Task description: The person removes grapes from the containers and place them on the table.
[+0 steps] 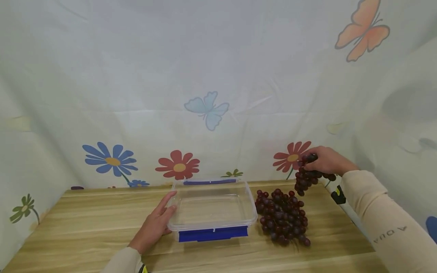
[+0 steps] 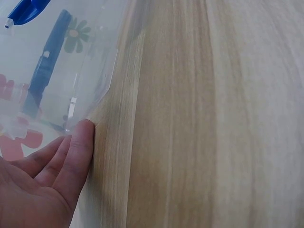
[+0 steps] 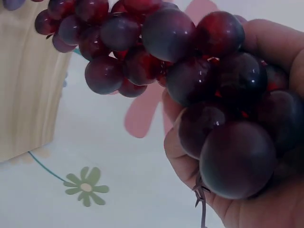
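A clear plastic container [image 1: 211, 208] with blue clips stands mid-table. My left hand [image 1: 155, 223] touches its left side with fingers extended; in the left wrist view the fingertips [image 2: 84, 130] meet the container wall [image 2: 97, 71]. Over the table's back right, my right hand [image 1: 326, 161] holds a bunch of dark red grapes [image 1: 304, 182] off the surface. In the right wrist view the fingers curl round the bunch [image 3: 209, 90], and a bit of stem pokes out below. More dark red grapes [image 1: 283, 216] lie in a heap just right of the container.
The wood-grain table [image 1: 99, 220] extends left and in front of the container. Behind it hangs a white sheet [image 1: 143, 125] printed with flowers and butterflies, close to the table's back edge. A black item with a yellow mark [image 1: 338, 194] shows beneath the right forearm.
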Tool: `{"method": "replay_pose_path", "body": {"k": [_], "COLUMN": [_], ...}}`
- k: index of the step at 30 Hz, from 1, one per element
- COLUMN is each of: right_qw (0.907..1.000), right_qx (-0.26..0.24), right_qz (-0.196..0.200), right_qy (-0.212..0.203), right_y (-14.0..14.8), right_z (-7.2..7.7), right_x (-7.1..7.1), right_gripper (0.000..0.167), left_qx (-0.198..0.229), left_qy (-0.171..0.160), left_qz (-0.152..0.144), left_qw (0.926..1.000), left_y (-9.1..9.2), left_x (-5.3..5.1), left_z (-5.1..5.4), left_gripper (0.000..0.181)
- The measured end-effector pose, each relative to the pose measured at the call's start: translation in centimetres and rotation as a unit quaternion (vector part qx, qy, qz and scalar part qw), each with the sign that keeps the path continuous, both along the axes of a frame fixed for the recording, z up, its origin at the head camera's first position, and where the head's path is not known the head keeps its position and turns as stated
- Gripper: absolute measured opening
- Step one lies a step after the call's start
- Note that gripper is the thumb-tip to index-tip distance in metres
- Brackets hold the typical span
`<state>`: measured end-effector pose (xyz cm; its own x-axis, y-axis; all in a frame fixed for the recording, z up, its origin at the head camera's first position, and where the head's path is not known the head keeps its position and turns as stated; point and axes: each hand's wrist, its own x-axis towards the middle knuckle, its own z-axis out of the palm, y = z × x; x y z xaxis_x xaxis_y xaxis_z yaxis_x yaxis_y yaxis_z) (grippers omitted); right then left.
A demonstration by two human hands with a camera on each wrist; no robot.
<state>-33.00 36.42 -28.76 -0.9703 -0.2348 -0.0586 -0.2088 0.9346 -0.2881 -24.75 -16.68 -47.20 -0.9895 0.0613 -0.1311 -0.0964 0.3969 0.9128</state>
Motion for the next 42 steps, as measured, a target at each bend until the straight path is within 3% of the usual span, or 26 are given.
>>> {"method": "replay_pose_path", "body": {"k": [7, 18, 22, 27, 30, 42], "right_qw": [0.9995, 0.9933, 0.9937, 0.9947, 0.9947, 0.9954], "right_qx": [-0.005, -0.016, -0.004, 0.006, 0.006, 0.025], "right_qz": [-0.025, -0.089, -0.088, -0.077, -0.077, -0.075], "right_qy": [0.018, 0.072, 0.069, 0.068, 0.068, 0.055], "right_y": [0.1, 0.1, 0.1, 0.6, 1.2, 2.3], "right_z": [-2.1, -4.9, -6.0, -7.3, -7.7, -7.9], "right_x": [-0.3, -0.1, 0.2, 0.6, 0.6, 1.4], "right_gripper": [0.057, 0.046, 0.055, 0.042, 0.034, 0.028], "left_qx": [0.006, 0.002, -0.003, -0.004, -0.006, -0.003], "left_qy": [-0.006, -0.004, -0.005, -0.003, -0.004, 0.002], "left_qz": [0.008, 0.003, 0.004, 0.002, 0.002, 0.0], "left_qw": [0.9999, 1.0, 1.0, 1.0, 1.0, 1.0], "left_y": [0.0, 0.0, -0.1, -0.1, -0.1, -0.1], "left_x": [0.0, 0.0, 0.1, 0.2, 0.1, 0.2], "left_z": [0.0, -0.2, -0.3, -0.3, -0.3, -0.3], "left_gripper": [0.05, 0.061, 0.061, 0.062, 0.063, 0.058]}}
